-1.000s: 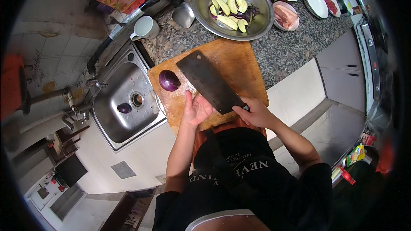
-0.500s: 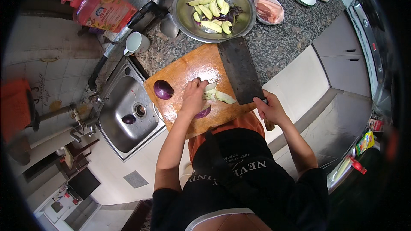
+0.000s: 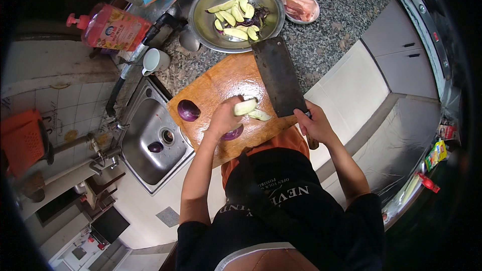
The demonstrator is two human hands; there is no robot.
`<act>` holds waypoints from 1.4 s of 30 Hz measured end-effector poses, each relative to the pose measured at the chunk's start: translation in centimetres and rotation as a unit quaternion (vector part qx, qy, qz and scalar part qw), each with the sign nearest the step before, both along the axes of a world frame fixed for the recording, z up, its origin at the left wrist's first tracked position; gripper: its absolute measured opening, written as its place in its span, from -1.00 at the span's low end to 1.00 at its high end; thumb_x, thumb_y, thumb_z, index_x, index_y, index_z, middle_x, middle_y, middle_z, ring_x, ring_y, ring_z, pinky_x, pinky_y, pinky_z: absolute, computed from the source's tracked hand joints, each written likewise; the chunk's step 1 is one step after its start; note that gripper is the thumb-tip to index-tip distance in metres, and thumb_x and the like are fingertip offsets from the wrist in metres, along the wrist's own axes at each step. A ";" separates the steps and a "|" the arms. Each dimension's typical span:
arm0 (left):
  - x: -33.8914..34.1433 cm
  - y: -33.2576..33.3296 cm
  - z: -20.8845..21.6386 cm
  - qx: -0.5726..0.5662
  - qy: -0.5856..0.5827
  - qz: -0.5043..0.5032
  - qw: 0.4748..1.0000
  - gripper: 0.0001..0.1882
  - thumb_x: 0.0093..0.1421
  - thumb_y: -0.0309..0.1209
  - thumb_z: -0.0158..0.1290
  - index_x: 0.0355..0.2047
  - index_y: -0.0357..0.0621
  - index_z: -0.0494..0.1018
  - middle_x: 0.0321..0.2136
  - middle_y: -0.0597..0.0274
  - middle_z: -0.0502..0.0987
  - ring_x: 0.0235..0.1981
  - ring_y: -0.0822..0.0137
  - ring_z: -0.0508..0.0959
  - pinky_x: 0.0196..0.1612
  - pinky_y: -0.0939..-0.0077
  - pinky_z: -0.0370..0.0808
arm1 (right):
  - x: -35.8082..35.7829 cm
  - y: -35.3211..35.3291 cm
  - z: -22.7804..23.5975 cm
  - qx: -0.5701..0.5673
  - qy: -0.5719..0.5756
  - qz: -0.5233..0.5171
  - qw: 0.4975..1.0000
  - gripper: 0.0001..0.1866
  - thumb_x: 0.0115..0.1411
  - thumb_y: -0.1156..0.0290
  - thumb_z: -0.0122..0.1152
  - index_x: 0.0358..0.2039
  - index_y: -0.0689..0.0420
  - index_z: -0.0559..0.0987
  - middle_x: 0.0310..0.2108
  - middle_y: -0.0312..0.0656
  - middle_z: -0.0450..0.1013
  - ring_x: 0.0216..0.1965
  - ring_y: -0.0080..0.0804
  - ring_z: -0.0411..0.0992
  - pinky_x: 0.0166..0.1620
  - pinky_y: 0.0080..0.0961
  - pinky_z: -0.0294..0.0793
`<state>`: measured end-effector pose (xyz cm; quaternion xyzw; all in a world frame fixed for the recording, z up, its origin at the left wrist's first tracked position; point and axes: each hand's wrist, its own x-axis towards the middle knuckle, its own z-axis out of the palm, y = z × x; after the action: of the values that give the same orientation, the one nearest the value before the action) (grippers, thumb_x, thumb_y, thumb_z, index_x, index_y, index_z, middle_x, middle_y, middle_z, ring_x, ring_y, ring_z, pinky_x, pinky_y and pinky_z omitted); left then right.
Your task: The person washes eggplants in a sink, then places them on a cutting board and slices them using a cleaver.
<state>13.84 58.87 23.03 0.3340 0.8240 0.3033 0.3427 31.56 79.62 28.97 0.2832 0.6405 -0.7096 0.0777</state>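
My left hand is closed around pale eggplant slices, bunched at its fingers above the wooden cutting board. One more slice shows beside them. Gripped by the handle in my right hand is a dark, broad cleaver, its blade lying over the board's right side. A purple eggplant piece rests at the board's left; another purple piece is partly covered by my left wrist. Beyond the board, a steel bowl contains several cut eggplant wedges.
To the left is a steel sink with a purple eggplant end in it. A white mug, a ladle and a pink soap bottle stand around the bowl's left. A meat dish sits to its right.
My left hand has gathered eggplant slices, which now stick up from its fingers. My right hand still grips the cleaver in nearly the same place. The whole view has shifted slightly.
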 end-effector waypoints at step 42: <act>-11.7 4.6 8.3 0.181 -0.363 0.070 0.911 -0.57 0.15 -0.29 0.01 0.00 -0.18 0.27 -0.04 0.29 0.36 -0.04 0.41 0.36 -0.02 0.50 0.32 | 0.3 0.4 2.6 0.554 0.207 0.215 0.777 -0.69 -0.15 0.38 0.22 -0.34 0.03 0.39 -0.56 -0.30 0.38 -0.53 -0.31 0.41 -0.54 -0.41 0.38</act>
<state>2.13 63.52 31.36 0.1983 0.5947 0.5711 0.5299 31.89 79.99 31.59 -0.0211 0.9679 -0.2383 -0.0766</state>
